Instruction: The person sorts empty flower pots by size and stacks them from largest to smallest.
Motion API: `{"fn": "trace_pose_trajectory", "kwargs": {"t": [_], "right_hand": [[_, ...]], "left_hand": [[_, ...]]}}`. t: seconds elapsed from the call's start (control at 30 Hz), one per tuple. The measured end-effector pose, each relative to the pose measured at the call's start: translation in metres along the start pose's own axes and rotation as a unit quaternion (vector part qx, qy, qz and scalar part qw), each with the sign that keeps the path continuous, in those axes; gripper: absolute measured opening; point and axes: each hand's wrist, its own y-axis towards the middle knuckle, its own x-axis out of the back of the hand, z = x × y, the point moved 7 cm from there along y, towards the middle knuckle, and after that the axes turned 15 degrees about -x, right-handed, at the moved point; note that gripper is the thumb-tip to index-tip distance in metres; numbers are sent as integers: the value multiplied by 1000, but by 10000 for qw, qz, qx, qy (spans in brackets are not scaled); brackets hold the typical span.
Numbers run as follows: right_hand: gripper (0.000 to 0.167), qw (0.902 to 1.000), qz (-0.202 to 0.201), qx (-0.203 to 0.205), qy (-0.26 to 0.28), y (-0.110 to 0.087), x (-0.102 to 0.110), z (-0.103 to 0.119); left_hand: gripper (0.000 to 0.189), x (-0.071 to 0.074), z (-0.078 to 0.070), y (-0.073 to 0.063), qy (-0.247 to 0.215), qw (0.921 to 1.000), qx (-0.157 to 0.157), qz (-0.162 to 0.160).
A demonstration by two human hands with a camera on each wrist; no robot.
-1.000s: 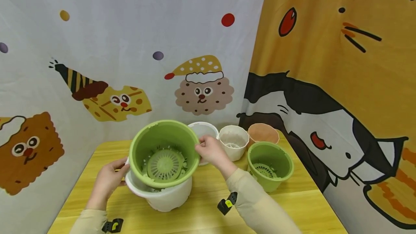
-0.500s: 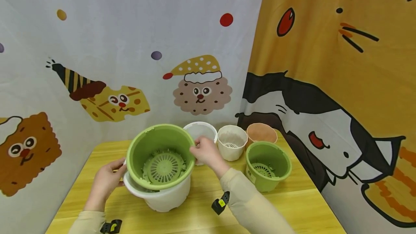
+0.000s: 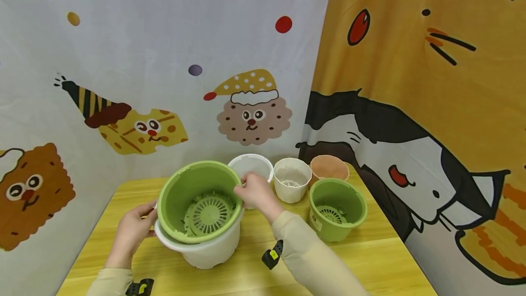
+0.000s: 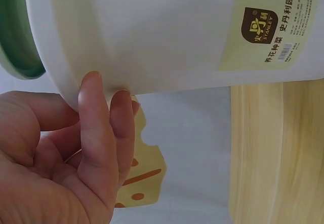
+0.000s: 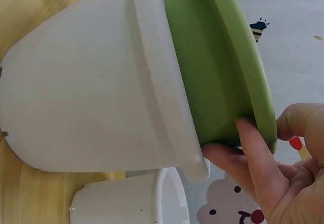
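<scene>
A green flowerpot (image 3: 181,191) with a slotted bottom sits nested in a white flowerpot (image 3: 213,248) at the table's left side. Its green rim stands above the white one, with a band of green wall (image 5: 207,62) exposed in the right wrist view. My right hand (image 3: 258,194) pinches the green rim at its right side, thumb outermost and fingertips against the wall under the lip. On the opposite side my left hand (image 3: 133,228) holds the white pot's rim between thumb and fingers. A printed label (image 4: 271,29) shows on the white pot's side.
At the table's back stand another white pot (image 3: 251,162), a cream pot (image 3: 283,193) and an orange pot (image 3: 328,168). A second green pot (image 3: 334,227) is in front of them at the right. Printed cloth (image 3: 164,35) hangs close behind the wooden table (image 3: 242,282).
The green pot has sunk lower into the white pot and tipped nearer to level. My right hand has come down and slightly left with it; the left hand keeps its place at the white rim.
</scene>
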Motion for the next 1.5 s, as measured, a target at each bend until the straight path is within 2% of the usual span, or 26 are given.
{"fn": "trace_pose_trajectory", "kwargs": {"t": [0.63,0.93,1.27,1.5], "right_hand": [[9,9983,-203,85,-548,2,-11,7],[11,9977,-177,-11,-649,4,-16,5],[15,9920,-394,104,-1192,7,-21,6],[18,9897,-502,99,-1338,3,-21,8]], "left_hand": [[51,-1,0,-1,-164,9998,72,-20],[50,-1,0,0,-298,9995,114,53],[50,-2,0,-1,-393,9991,143,18],[49,-1,1,-1,-400,9990,179,-34]]}}
